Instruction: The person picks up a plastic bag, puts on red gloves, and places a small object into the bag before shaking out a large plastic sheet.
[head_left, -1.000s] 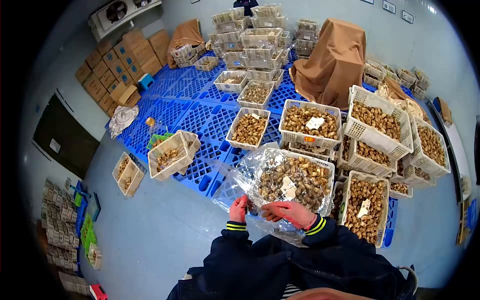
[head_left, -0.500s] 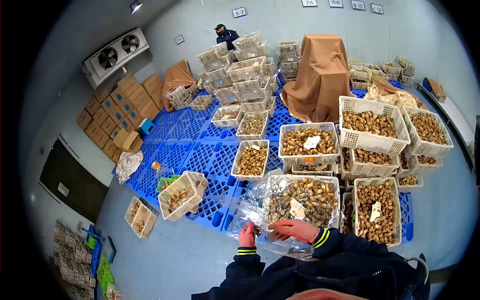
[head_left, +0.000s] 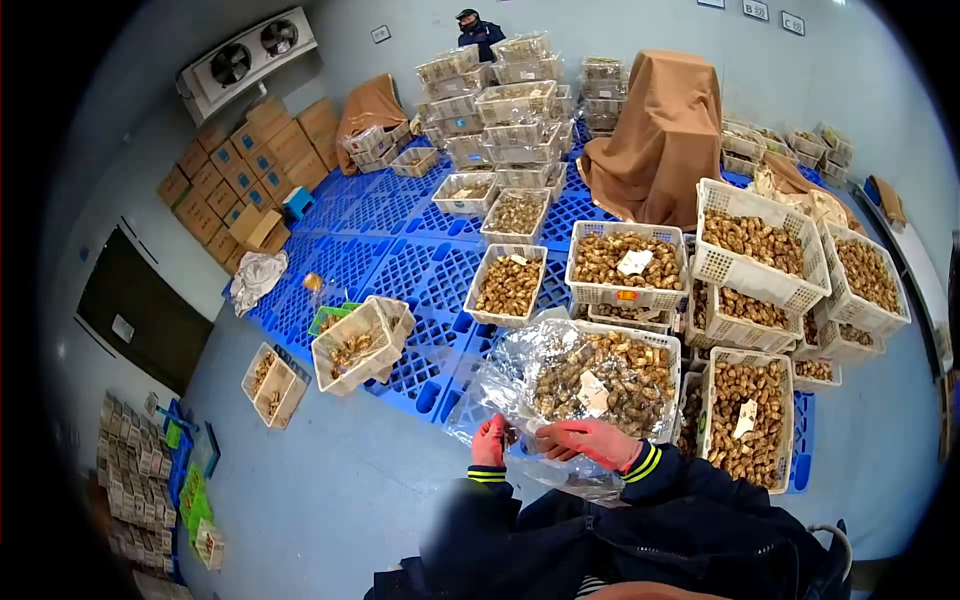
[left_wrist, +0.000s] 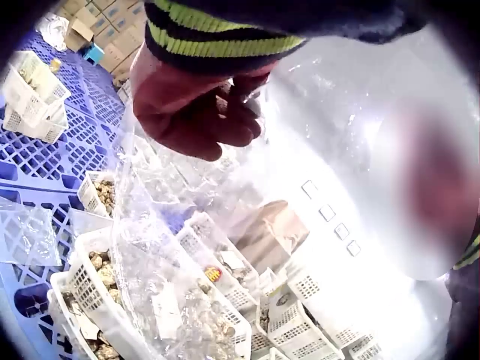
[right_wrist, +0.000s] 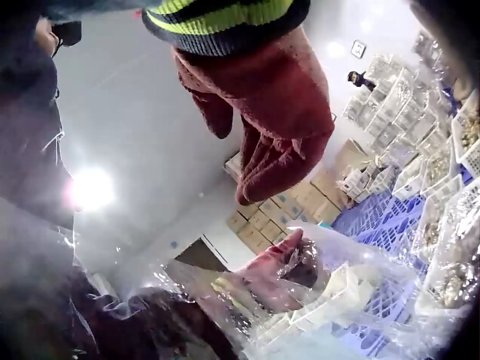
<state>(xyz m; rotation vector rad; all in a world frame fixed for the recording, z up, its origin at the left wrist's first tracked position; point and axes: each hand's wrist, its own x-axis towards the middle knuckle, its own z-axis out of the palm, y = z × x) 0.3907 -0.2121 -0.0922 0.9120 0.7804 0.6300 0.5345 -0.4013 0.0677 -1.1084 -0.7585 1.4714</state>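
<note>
1. The transparent, wrinkled plastic film (head_left: 505, 375) lies over the left part of the white perforated plastic basket (head_left: 676, 378), and it hangs loose beyond its left and near sides.
2. Under the film, at least partly, are brown rounded mushrooms (head_left: 635, 375), as they appear to be, with a white paper card (head_left: 594, 395) among them.
3. The left hand (head_left: 490, 441), in a red glove, has bent fingers and seems to pinch the film's edge, just left of the basket's near corner.
4. The right hand (head_left: 597, 443), also gloved in red, is over the near edge; its fingers are loosely bent, thumb apart, and I see nothing gripped.
5. I judge the step as arranging the film's loose edge; whether for covering or uncovering, I cannot tell.
6. The next move probably calls for the right hand to take a second edge, so the film can be spread without tearing.
7. Farther away, stacked white baskets (head_left: 515, 103) wear similar film, on blue grid pallets (head_left: 425, 285).
</note>
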